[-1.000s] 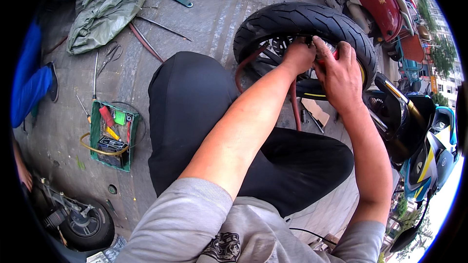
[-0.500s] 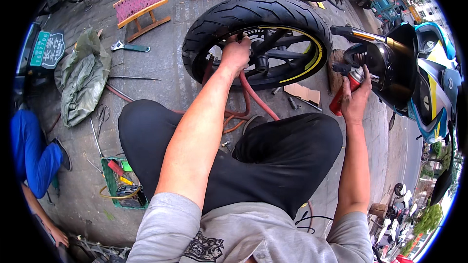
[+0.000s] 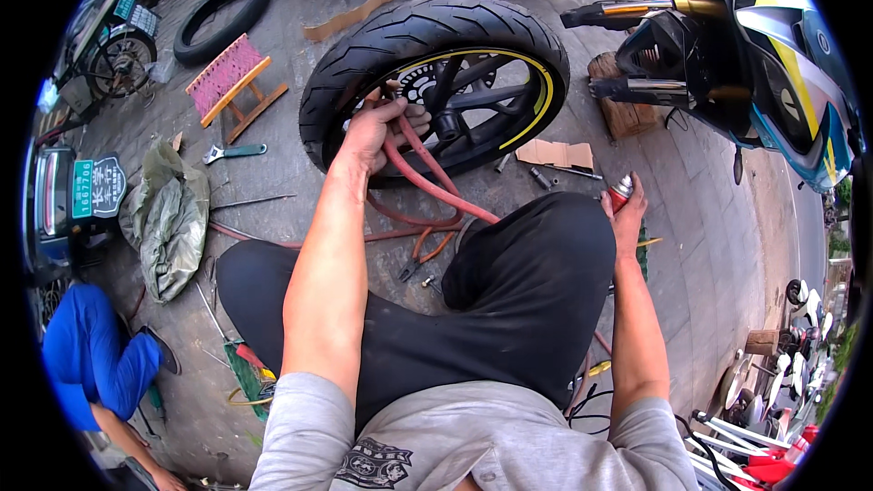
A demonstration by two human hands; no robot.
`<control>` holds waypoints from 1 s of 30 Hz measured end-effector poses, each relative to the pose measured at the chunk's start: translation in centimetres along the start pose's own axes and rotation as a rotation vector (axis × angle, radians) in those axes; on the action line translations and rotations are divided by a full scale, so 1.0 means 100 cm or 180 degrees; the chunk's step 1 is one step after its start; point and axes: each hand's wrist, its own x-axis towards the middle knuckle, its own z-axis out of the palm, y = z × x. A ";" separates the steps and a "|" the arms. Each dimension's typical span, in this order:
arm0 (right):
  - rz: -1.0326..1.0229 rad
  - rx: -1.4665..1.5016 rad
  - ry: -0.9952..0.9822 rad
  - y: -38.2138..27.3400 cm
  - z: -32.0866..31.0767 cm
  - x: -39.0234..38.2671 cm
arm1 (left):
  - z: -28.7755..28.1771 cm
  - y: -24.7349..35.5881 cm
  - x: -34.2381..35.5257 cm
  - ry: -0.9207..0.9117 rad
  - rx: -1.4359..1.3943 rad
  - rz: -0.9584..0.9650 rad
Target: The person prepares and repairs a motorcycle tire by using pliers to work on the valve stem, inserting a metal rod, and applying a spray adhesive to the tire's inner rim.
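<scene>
A motorcycle wheel (image 3: 536,43) with a black treaded tyre and a yellow rim stripe stands tilted on the paving before me. My left hand (image 3: 371,135) is at the near left side of its rim, fingers closed around a red rubber hose (image 3: 427,184). The hose's end is hidden by the rim and my fingers. Right of my raised knee, my right hand (image 3: 624,225) grips a red spray can (image 3: 622,192) with a silver-white top. Most of the can is hidden in the palm. Orange-handled pliers (image 3: 420,255) lie between my legs, below the hose.
Cardboard (image 3: 556,155) and small sockets (image 3: 542,180) lie right of the wheel. A motorcycle without its front wheel (image 3: 773,64) rests by a wood block (image 3: 620,109). Leftward are a wrench (image 3: 235,153), plastic sheet (image 3: 168,236), folding stool (image 3: 232,86), loose tyre (image 3: 221,20) and a person in blue trousers (image 3: 100,345).
My left hand has moved down from the wheel's inside to the near rim, now with the hose. The right hand has lowered the spray can beside my knee. The whole view has shifted.
</scene>
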 end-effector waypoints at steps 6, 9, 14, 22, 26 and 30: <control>0.0492 0.0203 -0.0200 0.008 0.011 -0.011 | -0.009 0.003 -0.006 -0.0559 -0.0425 -0.0036; 0.0347 0.0115 -0.0103 0.022 0.019 -0.017 | -0.007 0.001 -0.004 -0.0577 -0.0499 -0.0064; 0.0433 0.0110 -0.0170 0.030 0.024 -0.022 | -0.013 0.000 0.002 -0.0399 -0.0283 -0.0178; 0.0402 0.0191 -0.0083 0.035 0.040 -0.023 | -0.004 -0.011 0.007 -0.0151 -0.0295 0.0163; 0.0509 0.0350 -0.0055 0.037 0.065 -0.025 | 0.023 -0.013 -0.003 0.0612 0.0037 0.0030; 0.0882 0.0689 -0.0205 0.045 0.099 -0.026 | 0.033 -0.015 -0.008 0.0897 0.0444 0.0058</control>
